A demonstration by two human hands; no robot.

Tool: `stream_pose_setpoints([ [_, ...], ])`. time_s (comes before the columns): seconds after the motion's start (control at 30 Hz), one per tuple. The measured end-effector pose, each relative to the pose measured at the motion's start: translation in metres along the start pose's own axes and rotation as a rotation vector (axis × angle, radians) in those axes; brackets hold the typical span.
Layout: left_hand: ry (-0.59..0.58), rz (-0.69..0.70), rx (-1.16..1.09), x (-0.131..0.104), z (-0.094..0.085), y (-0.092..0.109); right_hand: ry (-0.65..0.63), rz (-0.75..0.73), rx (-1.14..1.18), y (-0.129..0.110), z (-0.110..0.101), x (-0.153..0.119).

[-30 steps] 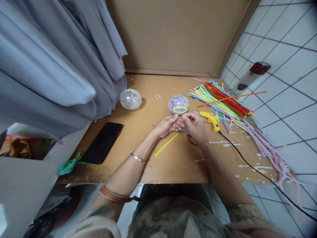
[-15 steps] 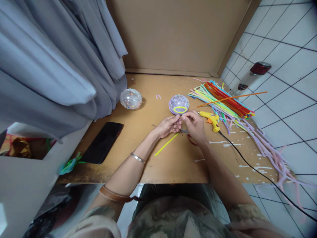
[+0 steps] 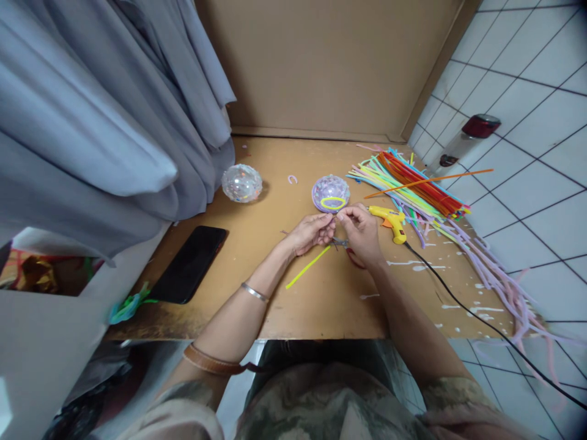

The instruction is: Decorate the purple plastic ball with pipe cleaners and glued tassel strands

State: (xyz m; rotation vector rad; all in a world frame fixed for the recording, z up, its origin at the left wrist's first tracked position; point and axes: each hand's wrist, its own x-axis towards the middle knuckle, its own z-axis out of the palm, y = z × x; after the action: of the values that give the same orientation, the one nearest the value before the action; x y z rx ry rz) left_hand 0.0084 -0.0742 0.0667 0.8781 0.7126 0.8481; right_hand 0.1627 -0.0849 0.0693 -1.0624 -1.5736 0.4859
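Observation:
My left hand (image 3: 312, 234) and my right hand (image 3: 360, 234) meet just below a purple decorated bowl (image 3: 331, 185), fingertips pinched close together. What lies between the fingertips is too small to make out. A yellow ring (image 3: 333, 203) shows at the bowl's near side, above the fingers. Scissors (image 3: 354, 259) with red handles lie partly hidden under my right hand. A loose yellow strip (image 3: 308, 267) slants over the table below my left hand. A small pale curved piece (image 3: 292, 179) rests left of the bowl.
A clear beaded ball (image 3: 242, 183) stands at the back left, with a black phone (image 3: 189, 264) nearer. On the right are a yellow glue gun (image 3: 389, 222) with its cord, many coloured pipe cleaners (image 3: 417, 183) and a bottle (image 3: 468, 143). A grey curtain (image 3: 114, 110) hangs left.

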Motion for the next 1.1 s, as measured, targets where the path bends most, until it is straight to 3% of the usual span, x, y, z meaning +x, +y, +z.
stream_pose_setpoints([
  [0.6, 0.005, 0.002, 0.014, -0.0011, 0.0018, 0.0021, -0.045, -0.136, -0.228, -0.0020, -0.0030, -0.0019],
  [1.1, -0.001, 0.148, 0.089, -0.0001, 0.0035, -0.0006, -0.046, -0.128, -0.216, -0.0039, -0.0021, -0.0024],
])
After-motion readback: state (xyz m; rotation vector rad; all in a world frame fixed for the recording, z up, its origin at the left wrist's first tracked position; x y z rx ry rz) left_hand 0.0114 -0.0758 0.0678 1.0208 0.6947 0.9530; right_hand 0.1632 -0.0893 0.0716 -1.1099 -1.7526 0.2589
